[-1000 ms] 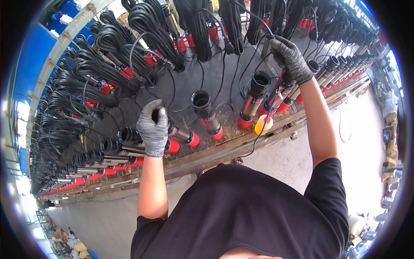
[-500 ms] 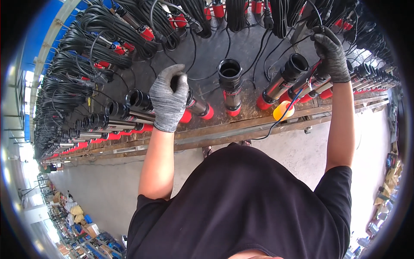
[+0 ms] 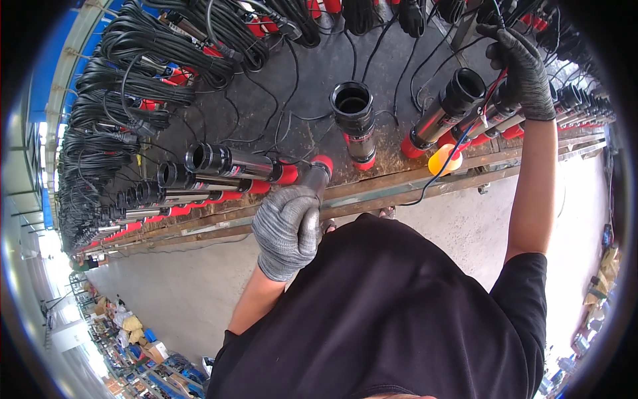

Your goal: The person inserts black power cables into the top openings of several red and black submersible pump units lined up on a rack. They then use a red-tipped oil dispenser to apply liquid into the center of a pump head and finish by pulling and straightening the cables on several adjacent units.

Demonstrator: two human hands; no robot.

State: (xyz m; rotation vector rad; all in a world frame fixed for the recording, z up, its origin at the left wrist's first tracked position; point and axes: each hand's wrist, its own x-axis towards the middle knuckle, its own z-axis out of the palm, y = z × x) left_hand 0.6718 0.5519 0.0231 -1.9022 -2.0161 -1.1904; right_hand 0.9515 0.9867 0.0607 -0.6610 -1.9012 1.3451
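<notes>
My left hand (image 3: 287,229), in a grey knit glove, is closed around the near end of a steel pump (image 3: 315,179). The pump tilts toward me over the bench edge, its red end (image 3: 323,161) away from me; the glove hides its near end. At the upper right my right hand (image 3: 522,70), in a dark glove, is curled at a black cable (image 3: 498,12) that runs down into it. Red and blue wires (image 3: 473,126) hang below that hand. Between the hands an upright pump (image 3: 354,123) shows its open black collar. Another pump (image 3: 444,110) leans near the right hand.
Pumps lie in a row (image 3: 226,164) to the left, with more to the right. Coiled black cables (image 3: 159,46) crowd the bench's far side. Loose cables cross the dark bench top (image 3: 312,80). An orange-yellow round object (image 3: 444,161) sits at the wooden front edge (image 3: 399,186).
My left hand has come down toward me and tipped the pump over the bench edge. My right hand has stayed at the upper right, its fingers shifting slightly. The view has moved a little.
</notes>
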